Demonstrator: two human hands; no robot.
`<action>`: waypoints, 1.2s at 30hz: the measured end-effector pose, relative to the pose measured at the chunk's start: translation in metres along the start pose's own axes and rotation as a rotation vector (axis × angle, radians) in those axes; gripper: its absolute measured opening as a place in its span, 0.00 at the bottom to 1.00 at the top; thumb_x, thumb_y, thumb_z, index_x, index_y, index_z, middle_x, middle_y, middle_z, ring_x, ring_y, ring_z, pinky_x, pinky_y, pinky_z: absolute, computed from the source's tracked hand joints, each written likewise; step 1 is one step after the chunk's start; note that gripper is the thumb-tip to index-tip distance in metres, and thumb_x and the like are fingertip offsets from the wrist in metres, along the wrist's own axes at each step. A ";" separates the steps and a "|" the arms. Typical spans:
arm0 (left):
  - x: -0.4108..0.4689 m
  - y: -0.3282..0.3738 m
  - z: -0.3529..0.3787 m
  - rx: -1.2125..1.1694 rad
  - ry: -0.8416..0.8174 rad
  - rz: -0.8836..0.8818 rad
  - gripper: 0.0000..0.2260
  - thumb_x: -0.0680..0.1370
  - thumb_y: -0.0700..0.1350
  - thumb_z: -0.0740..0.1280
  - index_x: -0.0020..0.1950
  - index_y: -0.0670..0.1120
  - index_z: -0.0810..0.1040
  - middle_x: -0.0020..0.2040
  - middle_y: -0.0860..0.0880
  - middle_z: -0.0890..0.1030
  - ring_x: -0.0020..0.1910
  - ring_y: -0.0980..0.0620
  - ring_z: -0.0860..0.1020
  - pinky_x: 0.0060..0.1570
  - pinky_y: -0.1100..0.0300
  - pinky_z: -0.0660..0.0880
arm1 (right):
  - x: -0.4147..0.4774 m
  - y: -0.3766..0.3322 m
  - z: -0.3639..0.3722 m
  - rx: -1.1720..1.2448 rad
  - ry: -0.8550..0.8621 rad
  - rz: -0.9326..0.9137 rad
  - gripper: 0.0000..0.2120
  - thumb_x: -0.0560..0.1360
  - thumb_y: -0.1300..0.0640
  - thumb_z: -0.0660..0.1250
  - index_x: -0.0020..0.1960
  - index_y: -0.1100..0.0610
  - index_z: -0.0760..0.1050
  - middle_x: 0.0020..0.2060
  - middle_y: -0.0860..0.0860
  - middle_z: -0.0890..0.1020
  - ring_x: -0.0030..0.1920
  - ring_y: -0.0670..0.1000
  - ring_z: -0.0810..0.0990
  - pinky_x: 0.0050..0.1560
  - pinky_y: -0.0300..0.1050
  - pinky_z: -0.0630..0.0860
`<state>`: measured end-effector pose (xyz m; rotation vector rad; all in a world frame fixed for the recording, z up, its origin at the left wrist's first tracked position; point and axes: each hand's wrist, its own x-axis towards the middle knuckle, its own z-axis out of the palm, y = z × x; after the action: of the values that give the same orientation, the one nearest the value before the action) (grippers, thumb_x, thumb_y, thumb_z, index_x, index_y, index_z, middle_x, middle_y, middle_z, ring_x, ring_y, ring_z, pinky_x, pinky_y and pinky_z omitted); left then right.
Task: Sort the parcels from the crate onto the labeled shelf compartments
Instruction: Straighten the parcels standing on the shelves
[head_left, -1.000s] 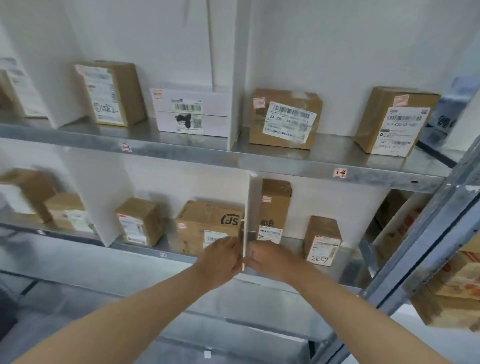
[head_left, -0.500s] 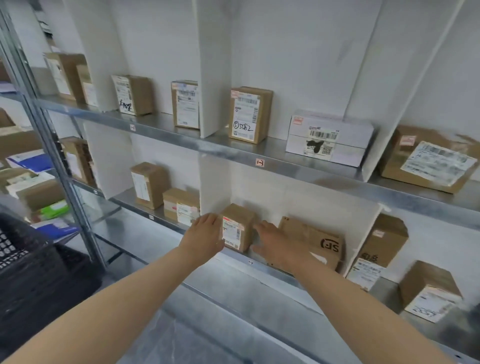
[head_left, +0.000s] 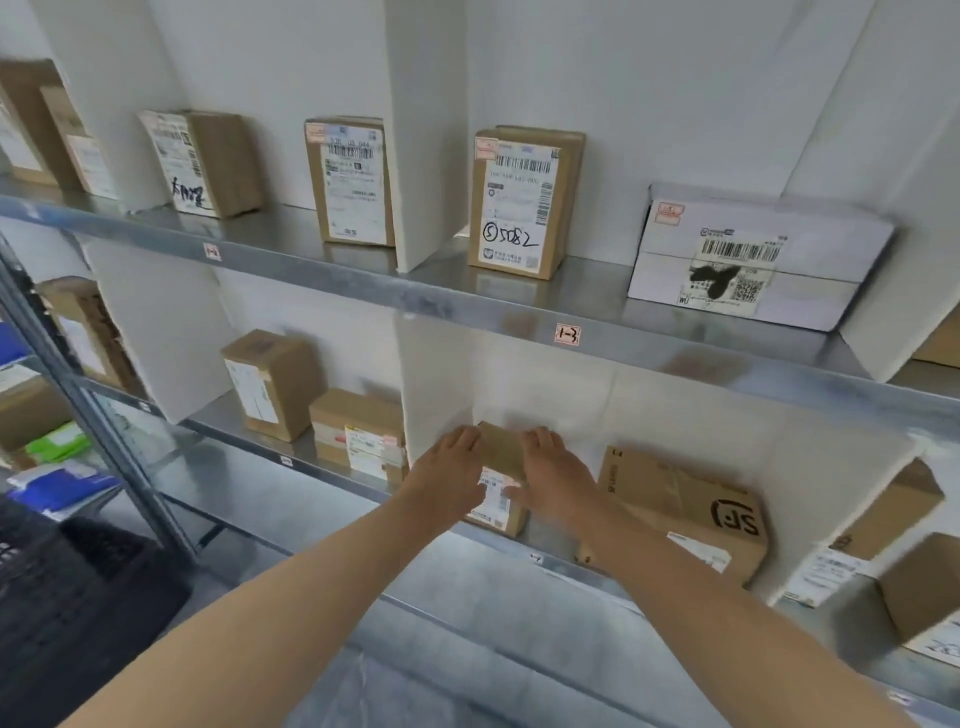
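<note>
While both hands reach into the lower shelf (head_left: 291, 470), a small brown parcel (head_left: 501, 452) stands between them in the compartment just right of a white divider (head_left: 436, 384). Left hand (head_left: 449, 470) lies flat against the parcel's left face, fingers pointing to 12 o'clock. Right hand (head_left: 553, 475) presses the right face and part of the front, thumb across the white label (head_left: 493, 499). Both hands grasp the parcel, one on each side; its top and the lower label strip show in the gap between them. Parcel base looks to be on the shelf near the front edge, though the hands hide most of the base.

At 3 o'clock of the right hand, in the same compartment, a larger SF box (head_left: 685, 512) lies tilted, just beside the right wrist. At 9 o'clock, past the divider, two boxes: a low one (head_left: 358, 431) near the divider, a taller one (head_left: 272, 384) beyond it.

Upper shelf, at 12 o'clock: tag "1-3" (head_left: 567, 333) on the front edge; above it an upright box marked 5082 (head_left: 524, 202) and a flat white box (head_left: 753, 257) to its right.

Black crate (head_left: 67, 587) at 8 o'clock, low left corner, well apart from the hands.
</note>
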<state>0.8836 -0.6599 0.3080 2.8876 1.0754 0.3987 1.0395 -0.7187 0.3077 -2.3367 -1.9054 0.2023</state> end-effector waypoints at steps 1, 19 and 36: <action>0.010 -0.004 0.008 0.017 -0.013 -0.002 0.29 0.77 0.44 0.67 0.76 0.43 0.60 0.75 0.49 0.64 0.75 0.51 0.62 0.72 0.61 0.60 | 0.010 0.004 0.004 -0.005 -0.026 0.006 0.39 0.75 0.45 0.71 0.76 0.60 0.55 0.72 0.57 0.63 0.72 0.57 0.63 0.67 0.52 0.70; 0.101 -0.023 0.061 0.340 -0.175 0.011 0.39 0.57 0.52 0.80 0.62 0.40 0.66 0.51 0.48 0.80 0.45 0.51 0.79 0.34 0.59 0.73 | 0.077 0.044 0.035 0.066 0.108 -0.016 0.45 0.68 0.54 0.77 0.77 0.55 0.56 0.71 0.52 0.60 0.74 0.53 0.58 0.69 0.44 0.67; 0.102 0.084 0.031 0.051 -0.120 0.701 0.34 0.81 0.61 0.56 0.76 0.35 0.60 0.76 0.37 0.63 0.75 0.40 0.64 0.74 0.50 0.60 | -0.049 0.125 -0.061 0.187 0.105 0.400 0.45 0.71 0.38 0.73 0.78 0.55 0.55 0.72 0.53 0.60 0.72 0.56 0.63 0.72 0.53 0.64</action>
<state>1.0193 -0.6558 0.3115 3.1969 0.0240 0.2009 1.1613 -0.7928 0.3470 -2.5145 -1.2958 0.2730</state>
